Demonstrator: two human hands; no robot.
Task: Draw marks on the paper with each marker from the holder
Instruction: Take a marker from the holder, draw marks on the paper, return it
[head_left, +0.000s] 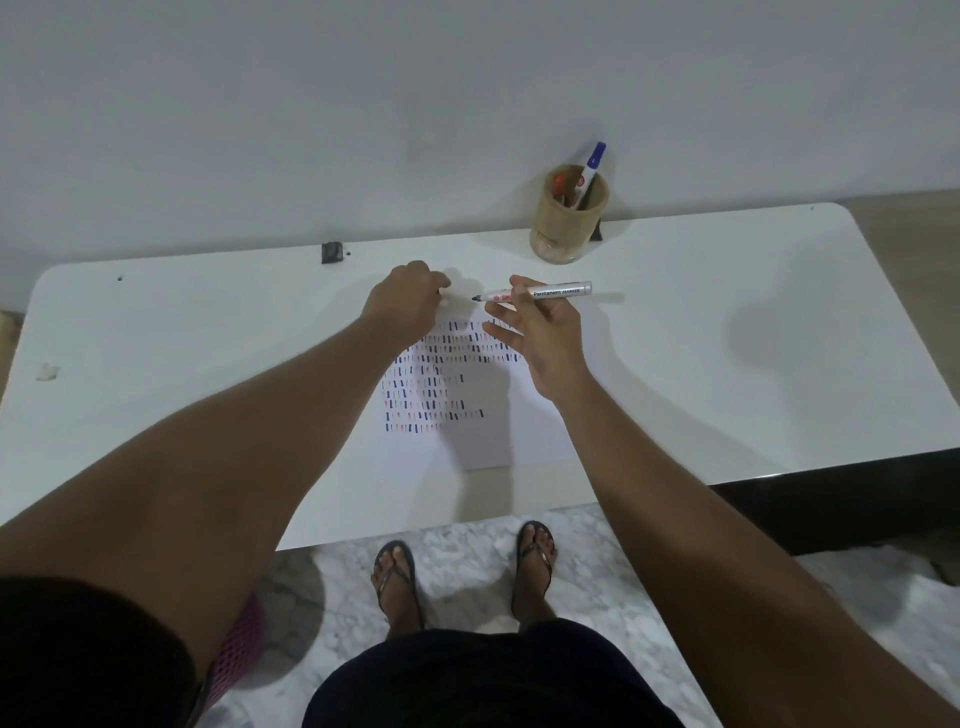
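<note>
**Inspector:** White table (727, 322) against a plain wall, marble floor below. State the hands.

**Assistant:** Both arms reach forward over the table. Right hand (545, 332) hovers above the far right corner of the paper (498, 436), palm turned partly up. Thumb and forefinger are pinched on a marker (545, 292) — silver barrel, uncapped, lying level, dark tip pointing left and clear of the sheet. The other fingers are spread loosely.

**Inspector:** Left?

**Assistant:** Left hand (405, 304) sits at the paper's far left corner, knuckles up, fingers curled together. Whether they grip anything, I cannot tell. The marker's tip is near them, not touching.

**Inspector:** Paper?

**Assistant:** One sheet, flat, centre of the table. Rows of short strokes — dark blue, red, black — fill its left and upper part; both hands cover some of the top rows.

**Inspector:** Holder?

**Assistant:** One round tan holder (569, 215) at the far edge, right of the hands, well apart from them. Two markers inside: a blue-capped one (592, 166) leaning out to the right, a red-capped one (560, 184) low on the left.

**Inspector:** Other items?

**Assistant:** One small dark block (332, 252) at the far edge, one scrap (48, 371) near the left edge. Two feet in sandals (400, 582) on the floor.
</note>
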